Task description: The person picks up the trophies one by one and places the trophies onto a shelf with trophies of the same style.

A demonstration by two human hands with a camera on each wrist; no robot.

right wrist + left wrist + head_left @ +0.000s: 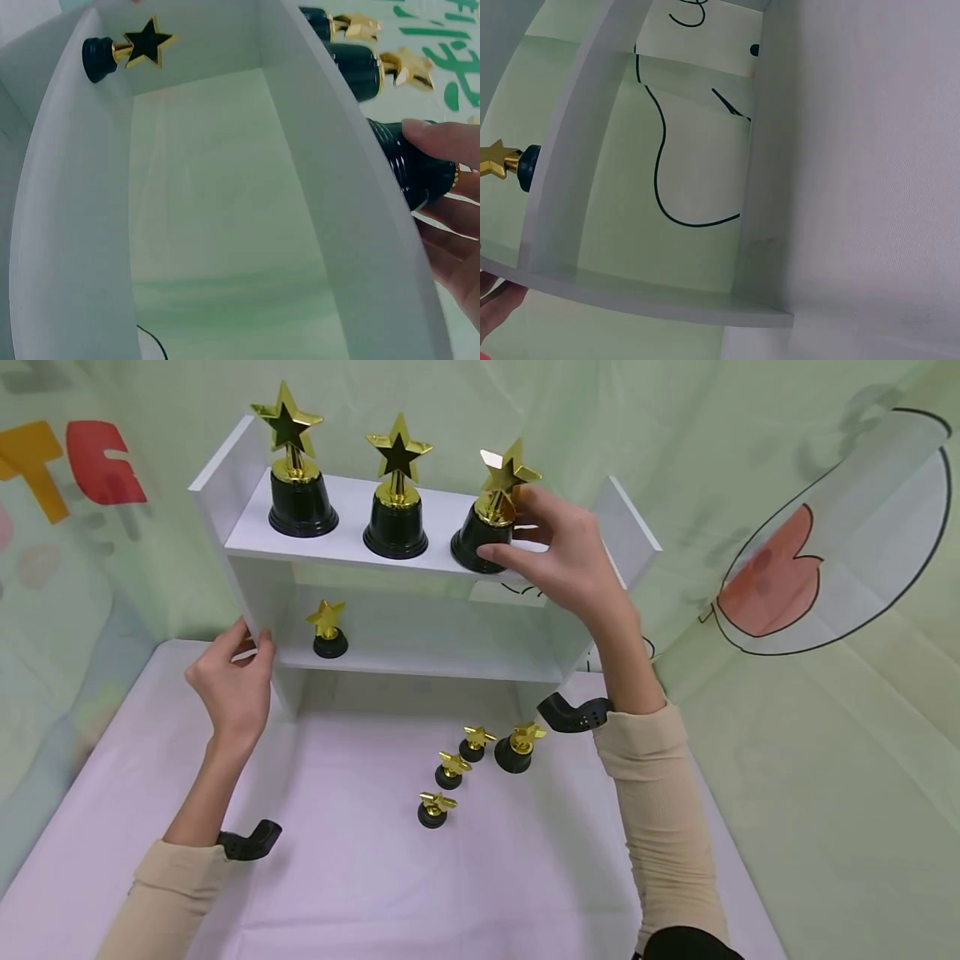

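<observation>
A white shelf unit stands on the table. With thumb and fingers around its black base, my right hand grips a gold star trophy, slightly tilted, at the right of the top shelf. Two similar trophies, one at the left and one in the middle, stand upright on that shelf. My left hand pinches the front edge of the unit's left side panel. Near it, a small star trophy sits on the middle shelf; the right wrist view also shows this small trophy.
Several smaller trophies stand on the white tablecloth, including one at the front and a larger one by the shelf's right leg. Pale green curtains with printed shapes hang behind and to the right.
</observation>
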